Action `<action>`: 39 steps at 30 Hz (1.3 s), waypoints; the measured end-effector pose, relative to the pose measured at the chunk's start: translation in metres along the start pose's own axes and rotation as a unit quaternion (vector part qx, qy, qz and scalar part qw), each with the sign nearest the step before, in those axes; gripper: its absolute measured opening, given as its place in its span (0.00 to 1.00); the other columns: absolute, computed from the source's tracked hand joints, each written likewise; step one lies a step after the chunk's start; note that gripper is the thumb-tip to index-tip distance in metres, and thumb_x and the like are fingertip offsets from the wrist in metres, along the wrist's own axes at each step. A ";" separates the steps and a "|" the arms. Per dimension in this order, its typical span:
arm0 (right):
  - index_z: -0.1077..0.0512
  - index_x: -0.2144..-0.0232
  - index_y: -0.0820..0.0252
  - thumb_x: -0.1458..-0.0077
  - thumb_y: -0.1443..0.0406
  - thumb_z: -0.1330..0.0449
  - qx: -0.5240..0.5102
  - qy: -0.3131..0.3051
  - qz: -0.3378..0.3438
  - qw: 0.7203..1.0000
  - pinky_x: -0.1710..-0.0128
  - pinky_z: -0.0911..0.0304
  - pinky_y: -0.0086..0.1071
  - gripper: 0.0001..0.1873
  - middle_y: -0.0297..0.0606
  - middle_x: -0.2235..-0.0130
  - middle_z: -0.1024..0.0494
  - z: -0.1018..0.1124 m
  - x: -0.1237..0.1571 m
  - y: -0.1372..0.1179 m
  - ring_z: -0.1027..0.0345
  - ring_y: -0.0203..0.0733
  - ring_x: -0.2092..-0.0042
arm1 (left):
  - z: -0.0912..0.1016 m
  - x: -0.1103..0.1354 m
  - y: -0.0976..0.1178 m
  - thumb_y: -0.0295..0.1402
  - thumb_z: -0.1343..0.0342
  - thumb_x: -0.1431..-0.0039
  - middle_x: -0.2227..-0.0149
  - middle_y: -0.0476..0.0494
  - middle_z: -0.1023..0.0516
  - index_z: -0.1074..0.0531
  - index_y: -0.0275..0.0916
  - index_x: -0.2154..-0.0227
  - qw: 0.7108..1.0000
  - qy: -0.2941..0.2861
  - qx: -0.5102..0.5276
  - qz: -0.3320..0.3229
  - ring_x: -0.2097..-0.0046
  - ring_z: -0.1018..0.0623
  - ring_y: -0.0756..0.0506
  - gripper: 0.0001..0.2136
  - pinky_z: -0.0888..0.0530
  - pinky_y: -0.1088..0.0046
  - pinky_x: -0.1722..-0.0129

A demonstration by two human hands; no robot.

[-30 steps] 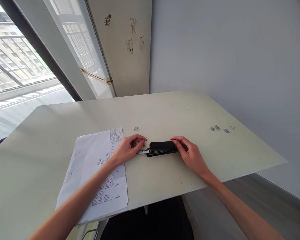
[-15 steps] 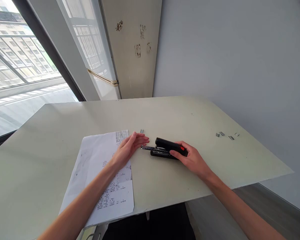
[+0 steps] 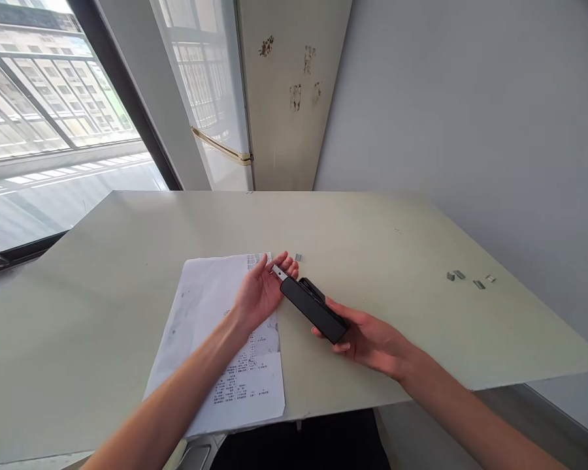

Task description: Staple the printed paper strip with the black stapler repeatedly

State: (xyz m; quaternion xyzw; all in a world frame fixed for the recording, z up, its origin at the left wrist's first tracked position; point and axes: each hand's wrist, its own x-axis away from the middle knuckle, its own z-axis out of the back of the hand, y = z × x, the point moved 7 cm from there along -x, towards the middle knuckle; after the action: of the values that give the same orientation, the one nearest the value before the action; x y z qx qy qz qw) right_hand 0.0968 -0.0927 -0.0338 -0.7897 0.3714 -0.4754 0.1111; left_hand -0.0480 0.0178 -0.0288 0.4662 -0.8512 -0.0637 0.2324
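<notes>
My right hand [image 3: 367,333] grips a black stapler [image 3: 313,310] by its rear end. The stapler is rolled over and slants toward the upper left, its metal magazine end [image 3: 277,272] sticking out over my left palm. My left hand [image 3: 264,290] is turned palm up with fingers loosely curved and apart. Whether the metal tip touches the palm, or anything small lies there, I cannot tell. Beneath the left hand and forearm lie printed paper sheets [image 3: 200,313]. A short strip of staples [image 3: 298,257] rests on the table just beyond my left fingertips.
Several small pieces of staple strip [image 3: 479,284] lie toward the right side of the pale table [image 3: 127,261]. A white cabinet with a gold handle [image 3: 223,147] stands behind it, with a window at left and a grey wall at right.
My right hand has rolled the stapler over and swung its metal end toward my left hand. My left hand has turned palm up. The view has shifted slightly left.
</notes>
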 end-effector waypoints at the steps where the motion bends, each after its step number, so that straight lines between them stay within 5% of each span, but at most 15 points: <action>1: 0.19 0.51 0.61 0.37 0.59 0.32 -0.005 -0.005 -0.007 1.000 0.79 0.40 0.23 0.15 0.41 0.60 0.20 -0.001 0.000 0.002 0.23 0.40 0.59 | 0.001 0.000 0.001 0.32 0.54 0.25 0.63 0.36 0.22 0.24 0.29 0.56 1.000 0.005 0.004 -0.005 0.60 0.18 0.44 0.14 0.18 0.66 0.54; 8: 0.17 0.58 0.59 0.40 0.55 0.30 0.018 -0.001 -0.005 1.000 0.77 0.38 0.24 0.14 0.40 0.62 0.21 0.010 0.016 0.010 0.23 0.40 0.61 | 0.010 -0.003 0.001 0.32 0.50 0.27 0.66 0.41 0.26 0.25 0.32 0.64 0.999 0.010 -0.032 -0.019 0.64 0.22 0.48 0.12 0.22 0.72 0.61; 12: 0.18 0.64 0.57 0.41 0.51 0.32 0.065 0.014 0.041 0.997 0.80 0.42 0.29 0.16 0.42 0.66 0.23 0.029 0.028 0.004 0.25 0.44 0.65 | 0.009 -0.002 -0.001 0.34 0.42 0.31 0.76 0.53 0.41 0.30 0.37 0.70 0.993 -0.025 -0.114 -0.009 0.76 0.37 0.53 0.11 0.33 0.77 0.75; 17: 0.21 0.65 0.57 0.41 0.44 0.36 0.186 0.032 0.088 0.978 0.78 0.43 0.35 0.23 0.43 0.70 0.23 0.050 0.042 -0.008 0.31 0.45 0.71 | -0.003 0.006 -0.007 0.39 0.37 0.36 0.76 0.57 0.52 0.33 0.39 0.73 0.966 -0.084 -0.244 0.007 0.76 0.47 0.52 0.14 0.42 0.76 0.77; 20: 0.21 0.58 0.56 0.43 0.41 0.37 0.258 0.053 0.132 0.956 0.72 0.36 0.38 0.27 0.46 0.66 0.19 0.053 0.052 -0.020 0.26 0.50 0.66 | -0.008 0.011 -0.010 0.42 0.39 0.35 0.75 0.56 0.53 0.35 0.40 0.74 0.944 -0.105 -0.312 0.004 0.75 0.49 0.52 0.17 0.45 0.74 0.76; 23: 0.24 0.47 0.52 0.43 0.41 0.36 0.343 0.134 0.224 0.902 0.58 0.31 0.43 0.30 0.44 0.55 0.17 0.054 0.064 -0.039 0.25 0.56 0.53 | -0.008 0.014 -0.008 0.45 0.43 0.32 0.75 0.55 0.49 0.30 0.41 0.67 0.903 -0.073 -0.423 -0.034 0.74 0.47 0.50 0.13 0.45 0.72 0.74; 25: 0.24 0.47 0.50 0.42 0.42 0.36 0.409 0.193 0.274 0.849 0.54 0.32 0.43 0.28 0.42 0.54 0.18 0.054 0.071 -0.050 0.26 0.55 0.53 | -0.008 0.017 -0.002 0.45 0.45 0.32 0.74 0.54 0.44 0.26 0.42 0.56 0.840 -0.030 -0.532 -0.102 0.73 0.42 0.49 0.12 0.42 0.71 0.72; 28: 0.24 0.50 0.48 0.40 0.43 0.37 0.480 0.236 0.317 0.783 0.64 0.33 0.39 0.24 0.40 0.58 0.18 0.055 0.071 -0.055 0.28 0.50 0.59 | -0.017 0.026 0.001 0.39 0.44 0.35 0.73 0.55 0.42 0.27 0.42 0.46 0.718 -0.010 -0.662 -0.215 0.71 0.39 0.48 0.16 0.39 0.70 0.68; 30: 0.24 0.51 0.48 0.39 0.44 0.38 0.495 0.245 0.338 0.762 0.70 0.36 0.37 0.22 0.40 0.58 0.19 0.057 0.067 -0.055 0.29 0.50 0.61 | -0.021 0.030 -0.004 0.36 0.42 0.39 0.73 0.55 0.43 0.27 0.42 0.44 0.669 -0.024 -0.700 -0.248 0.71 0.39 0.48 0.20 0.39 0.69 0.67; 35: 0.24 0.51 0.48 0.38 0.45 0.39 0.484 0.266 0.370 0.747 0.72 0.38 0.36 0.20 0.40 0.60 0.21 0.061 0.056 -0.052 0.33 0.49 0.62 | -0.018 0.031 -0.013 0.36 0.41 0.40 0.71 0.52 0.36 0.26 0.45 0.40 0.637 -0.032 -0.732 -0.241 0.67 0.35 0.45 0.24 0.38 0.68 0.63; 39: 0.24 0.51 0.49 0.38 0.46 0.39 0.469 0.270 0.386 0.748 0.71 0.37 0.37 0.21 0.41 0.58 0.21 0.060 0.050 -0.052 0.32 0.49 0.60 | -0.017 0.028 -0.009 0.35 0.40 0.41 0.69 0.50 0.32 0.26 0.46 0.38 0.658 -0.027 -0.710 -0.248 0.65 0.32 0.44 0.26 0.36 0.67 0.61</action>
State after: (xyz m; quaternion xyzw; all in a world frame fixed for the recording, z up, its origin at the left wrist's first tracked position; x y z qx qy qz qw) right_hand 0.1855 -0.1021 -0.0042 -0.2666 0.3895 -0.6997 0.5363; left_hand -0.0459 -0.0089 -0.0070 0.3514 -0.4056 -0.7167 0.4453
